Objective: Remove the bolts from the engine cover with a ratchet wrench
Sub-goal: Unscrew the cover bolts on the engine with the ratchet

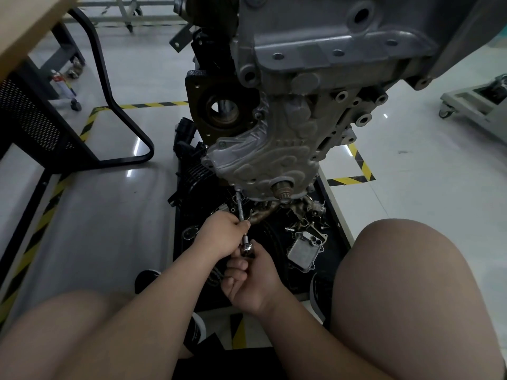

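1. Step in hand: a bolt at the lower left edge of the engine cover [255, 163] is being worked on. The ratchet wrench [247, 248] reaches it through a long extension bar [241, 208], whose far tip sits at the cover's bottom rim. The bolt head itself is hidden by the tip.

2. The left hand [222, 235] is curled round the lower part of the extension bar, with the thumb lying along it to steady it.

3. The right hand [253, 281] is closed round the wrench just below its round chrome head. The handle is buried in the fist, so its direction cannot be told.

4. Axis: the bar's long axis runs from the wrench head, near the person, up and slightly left in the picture to the cover. It points away from the person and into the cover's face.

5. Where: the wrench hangs low, between the knees and the engine. It is above a dark tray [189, 272] of loose metal parts.

6. Progress: several bolt holes along the cover's right flange look empty, so the job is probably partly done.

7. Next move: this likely calls for short swings of the handle, with the left hand keeping the bar square on the bolt so the tip does not slip off.
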`<state>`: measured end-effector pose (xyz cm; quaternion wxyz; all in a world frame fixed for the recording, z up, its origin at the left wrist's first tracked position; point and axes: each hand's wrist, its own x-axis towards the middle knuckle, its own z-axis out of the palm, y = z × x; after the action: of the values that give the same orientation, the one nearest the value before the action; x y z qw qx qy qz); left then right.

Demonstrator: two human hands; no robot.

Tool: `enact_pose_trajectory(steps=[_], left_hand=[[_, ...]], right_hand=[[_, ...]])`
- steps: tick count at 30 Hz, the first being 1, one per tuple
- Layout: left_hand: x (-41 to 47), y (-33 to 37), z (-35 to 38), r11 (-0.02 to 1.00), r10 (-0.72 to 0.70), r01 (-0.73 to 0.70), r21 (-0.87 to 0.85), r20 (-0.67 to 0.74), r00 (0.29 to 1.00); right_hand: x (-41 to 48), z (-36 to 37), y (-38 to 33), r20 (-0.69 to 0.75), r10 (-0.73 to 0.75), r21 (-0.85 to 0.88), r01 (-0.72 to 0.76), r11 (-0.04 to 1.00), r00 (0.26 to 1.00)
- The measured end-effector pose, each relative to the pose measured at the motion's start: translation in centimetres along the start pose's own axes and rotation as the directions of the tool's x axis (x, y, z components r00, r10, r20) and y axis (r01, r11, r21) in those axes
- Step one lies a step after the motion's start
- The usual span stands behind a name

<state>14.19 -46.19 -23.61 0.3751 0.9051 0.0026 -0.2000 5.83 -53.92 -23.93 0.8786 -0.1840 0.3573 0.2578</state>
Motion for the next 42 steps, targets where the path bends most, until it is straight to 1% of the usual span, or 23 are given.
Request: enact_pose_trajectory(steps=[2, 4, 6, 9, 11, 13, 16, 18, 20, 21, 22, 23, 24, 25, 26, 27, 28, 30, 32, 34, 37, 40, 42], left_hand=[[0.0, -0.1, 0.0, 1.000, 0.002, -0.002, 0.017, -0.005, 1.000], [0.2, -0.2, -0.1, 0.999, 0.003, -0.002, 0.039, -0.020, 1.000], [0.3, -0.3, -0.1, 0.999, 0.003, -0.001, 0.046, -0.035, 0.999], [0.3, -0.4, -0.2, 1.000, -0.001, 0.002, 0.025, -0.030, 1.000], [0.3, -0.5, -0.1, 1.000, -0.004, 0.004, -0.008, -0.007, 1.000], [0.4, -0.5, -0.1, 0.999, -0.013, 0.013, -0.031, 0.007, 1.000], [0.4, -0.4, -0.2, 0.999, -0.027, 0.027, -0.046, 0.006, 1.000], [0.4, -0.5, -0.2, 0.999, -0.030, 0.030, -0.045, 0.007, 1.000], [0.3, -0.6, -0.2, 0.999, -0.025, 0.025, -0.048, 0.005, 1.000], [0.4, -0.6, -0.1, 0.998, -0.023, 0.023, -0.051, 0.000, 1.000], [0.4, -0.6, -0.1, 0.999, -0.021, 0.021, -0.050, -0.008, 1.000], [0.4, -0.6, 0.0, 0.999, -0.020, 0.019, -0.046, -0.017, 1.000], [0.5, -0.6, 0.0, 0.999, -0.019, 0.019, -0.043, -0.020, 1.000], [0.5, -0.5, 0.0, 0.999, -0.019, 0.019, -0.051, -0.009, 1.000], [0.5, -0.3, 0.0, 0.997, -0.021, 0.022, -0.068, 0.015, 1.000], [0.5, -0.2, 0.0, 0.996, -0.027, 0.031, -0.088, 0.046, 0.999], [0.4, -0.2, 0.0, 0.994, -0.041, 0.049, -0.102, 0.079, 0.996], [0.4, -0.1, 0.2, 0.988, -0.083, 0.098, -0.118, 0.129, 0.988], [0.4, -0.2, 0.3, 0.983, -0.110, 0.132, -0.127, 0.166, 0.980], [0.3, -0.1, 0.5, 0.982, -0.109, 0.135, -0.131, 0.186, 0.976], [0.2, 0.0, 0.5, 0.983, -0.084, 0.109, -0.151, 0.161, 0.983], [0.2, -0.1, 0.5, 0.984, -0.069, 0.091, -0.156, 0.142, 0.987], [0.2, -0.2, 0.4, 0.991, -0.058, 0.071, -0.114, 0.109, 0.992]], right_hand=[[0.3, -0.1, 0.1, -0.077, -0.088, -0.084, 0.081, 0.993, 0.993], [0.6, -0.4, 0.3, -0.138, -0.216, -0.239, 0.179, 0.955, 0.967], [0.6, -0.8, 0.3, -0.153, -0.370, -0.464, 0.264, 0.845, 0.916], [0.6, -1.5, 0.0, -0.066, -0.568, -0.728, 0.349, 0.589, 0.820], [0.5, -1.8, -0.4, 0.014, -0.659, -0.859, 0.347, 0.377, 0.752], [0.4, -2.0, -0.8, 0.093, -0.707, -0.954, 0.267, 0.138, 0.701], [0.4, -2.4, -0.9, 0.217, -0.712, -0.975, 0.116, -0.189, 0.667], [0.5, -2.4, -0.9, 0.255, -0.710, -0.955, 0.057, -0.291, 0.656], [0.5, -2.5, -0.9, 0.269, -0.717, -0.945, 0.033, -0.325, 0.643], [0.5, -2.5, -0.8, 0.269, -0.714, -0.946, 0.037, -0.323, 0.646], [0.3, -2.3, -0.8, 0.257, -0.709, -0.957, 0.072, -0.279, 0.657], [0.3, -2.2, -0.7, 0.223, -0.699, -0.975, 0.143, -0.172, 0.679], [0.3, -2.0, -0.6, 0.156, -0.682, -0.972, 0.234, 0.024, 0.715], [0.3, -1.7, -0.6, 0.051, -0.640, -0.906, 0.306, 0.294, 0.767], [0.3, -1.5, -0.5, -0.047, -0.552, -0.763, 0.327, 0.558, 0.833], [0.2, -1.3, -0.4, -0.104, -0.440, -0.592, 0.301, 0.748, 0.892], [0.2, -1.2, -0.3, -0.125, -0.338, -0.445, 0.252, 0.860, 0.933], [0.4, -1.3, -0.2, -0.110, -0.200, -0.271, 0.164, 0.948, 0.974], [0.5, -1.4, -0.1, -0.059, -0.127, -0.166, 0.116, 0.979, 0.990], [0.5, -1.4, -0.1, -0.004, -0.072, -0.085, 0.072, 0.994, 0.997], [0.3, -1.2, -0.1, 0.065, -0.005, -0.007, 0.005, 1.000, 0.998], [0.5, -1.2, 0.0, 0.085, 0.025, 0.062, -0.031, 0.998, 0.996], [0.5, -1.1, 0.1, 0.085, 0.033, 0.093, -0.041, 0.995, 0.996]])
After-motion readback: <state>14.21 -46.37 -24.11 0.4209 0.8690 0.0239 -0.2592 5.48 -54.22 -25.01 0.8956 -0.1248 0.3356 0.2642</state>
